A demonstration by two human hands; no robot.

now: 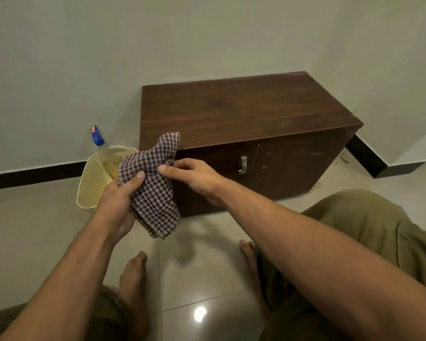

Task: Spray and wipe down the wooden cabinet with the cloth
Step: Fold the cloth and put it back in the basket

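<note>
1. Here we are at centre frame: the checked cloth is up in the air, bunched and hanging, held in front of the cabinet's lower left corner.
2. The left hand grips the cloth from the left, thumb pressed across the fabric and fingers wrapped behind it. That hand is closed firmly round the cloth.
3. The right hand comes in from the right and pinches the cloth's upper edge between thumb and curled fingers, so both hands are on the cloth.
4. One corner of the cloth pokes upward and overlaps the cabinet's top front edge in this view; I cannot tell whether it touches the wood.
5. The wooden cabinet fills the centre and right of the frame, dark brown, standing on the floor against the wall, with both doors closed.
6. A metal handle shows on the left door, just right of the right hand.
7. At the left middle of the frame, a cream perforated basket sits on the tiled floor, just beside the cabinet and partly hidden by the cloth and left hand.
8. The spray bottle stands in that basket, blue trigger head up, yellowish liquid inside, apart from both hands.
9. Along the bottom of the frame, two bare feet rest on the tiles, with olive trousers at lower right.
</note>
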